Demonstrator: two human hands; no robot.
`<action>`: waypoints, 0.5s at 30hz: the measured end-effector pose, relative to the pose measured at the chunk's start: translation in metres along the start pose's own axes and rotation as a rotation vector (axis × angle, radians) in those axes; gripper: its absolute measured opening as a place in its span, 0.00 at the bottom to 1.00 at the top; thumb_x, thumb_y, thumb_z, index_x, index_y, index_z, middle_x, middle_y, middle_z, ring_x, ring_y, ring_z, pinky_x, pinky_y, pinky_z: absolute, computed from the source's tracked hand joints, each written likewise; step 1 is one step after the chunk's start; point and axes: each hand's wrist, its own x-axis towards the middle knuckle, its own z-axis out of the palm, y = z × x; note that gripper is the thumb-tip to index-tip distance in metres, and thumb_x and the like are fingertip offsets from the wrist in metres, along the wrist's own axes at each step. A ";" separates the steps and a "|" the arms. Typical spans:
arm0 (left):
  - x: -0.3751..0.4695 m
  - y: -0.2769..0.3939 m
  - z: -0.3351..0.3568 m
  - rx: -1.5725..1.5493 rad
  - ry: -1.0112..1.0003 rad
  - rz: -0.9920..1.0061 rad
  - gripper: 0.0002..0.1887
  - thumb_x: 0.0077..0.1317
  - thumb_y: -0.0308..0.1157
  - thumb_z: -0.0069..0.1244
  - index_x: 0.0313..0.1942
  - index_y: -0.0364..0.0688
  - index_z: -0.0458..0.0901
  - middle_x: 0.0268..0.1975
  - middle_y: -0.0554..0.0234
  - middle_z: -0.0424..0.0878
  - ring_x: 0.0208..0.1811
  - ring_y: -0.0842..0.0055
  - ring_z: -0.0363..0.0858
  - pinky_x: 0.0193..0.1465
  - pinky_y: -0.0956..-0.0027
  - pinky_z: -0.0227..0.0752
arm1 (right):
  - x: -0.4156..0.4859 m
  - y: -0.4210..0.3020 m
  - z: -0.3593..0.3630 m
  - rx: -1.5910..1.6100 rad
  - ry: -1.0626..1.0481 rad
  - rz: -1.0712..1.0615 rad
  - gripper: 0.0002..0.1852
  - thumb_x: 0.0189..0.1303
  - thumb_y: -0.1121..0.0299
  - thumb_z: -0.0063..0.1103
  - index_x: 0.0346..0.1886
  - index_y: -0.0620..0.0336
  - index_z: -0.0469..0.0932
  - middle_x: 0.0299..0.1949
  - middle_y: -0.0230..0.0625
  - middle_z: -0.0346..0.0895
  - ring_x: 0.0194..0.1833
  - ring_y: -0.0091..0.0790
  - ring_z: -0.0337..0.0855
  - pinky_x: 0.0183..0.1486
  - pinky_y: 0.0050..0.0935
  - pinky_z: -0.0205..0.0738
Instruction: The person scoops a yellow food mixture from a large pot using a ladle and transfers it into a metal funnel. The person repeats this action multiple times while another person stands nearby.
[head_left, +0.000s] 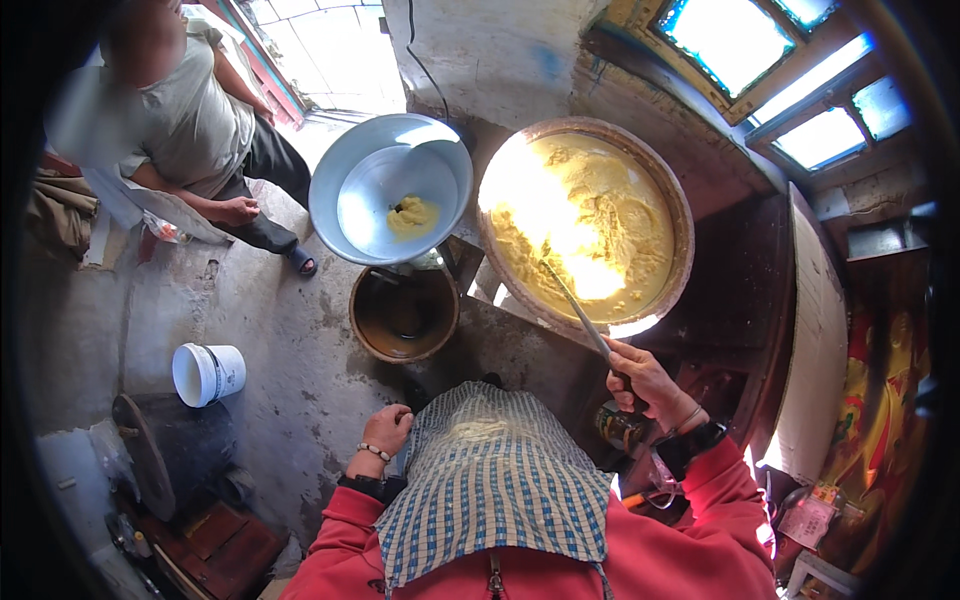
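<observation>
My right hand (646, 381) grips the dark handle of a long metal utensil (576, 301). Its far end dips into a thick yellow mass (622, 202), so its tip shape is hidden. The yellow mass fills a large round vat (684, 225) with a brown, crusted rim, and strong sunlight washes out part of its surface. My left hand (388, 433) hangs beside my checked apron (487, 487), fingers curled, with nothing visible in it. Left of the vat is a pale blue metal basin (330, 187) with a small yellow lump (412, 217) in it.
A brown crock (356, 322) with dark contents stands below the basin. A person (202, 127) is at the upper left. On the left floor are a white plastic bucket (225, 371) and a dark cylindrical vessel (187, 450). A glass jar (616, 424) sits beneath my right hand.
</observation>
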 end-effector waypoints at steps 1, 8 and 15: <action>0.000 0.002 0.000 0.009 -0.006 -0.020 0.12 0.66 0.39 0.56 0.43 0.43 0.87 0.42 0.52 0.88 0.43 0.57 0.86 0.48 0.58 0.80 | 0.001 0.003 -0.002 0.047 -0.020 -0.007 0.27 0.80 0.64 0.44 0.79 0.42 0.57 0.24 0.27 0.68 0.16 0.20 0.64 0.18 0.22 0.64; -0.005 0.007 -0.003 0.051 -0.007 -0.019 0.13 0.66 0.41 0.54 0.43 0.44 0.88 0.42 0.52 0.88 0.45 0.55 0.86 0.50 0.56 0.79 | 0.004 0.031 -0.002 0.199 -0.118 -0.062 0.27 0.80 0.66 0.44 0.79 0.42 0.58 0.24 0.30 0.68 0.16 0.21 0.65 0.18 0.23 0.65; -0.008 -0.002 -0.006 0.040 -0.014 -0.039 0.13 0.66 0.41 0.54 0.44 0.45 0.88 0.42 0.52 0.88 0.46 0.56 0.86 0.50 0.56 0.79 | -0.008 0.045 0.003 0.211 -0.064 -0.103 0.26 0.79 0.67 0.46 0.78 0.42 0.60 0.24 0.30 0.69 0.16 0.21 0.66 0.16 0.24 0.66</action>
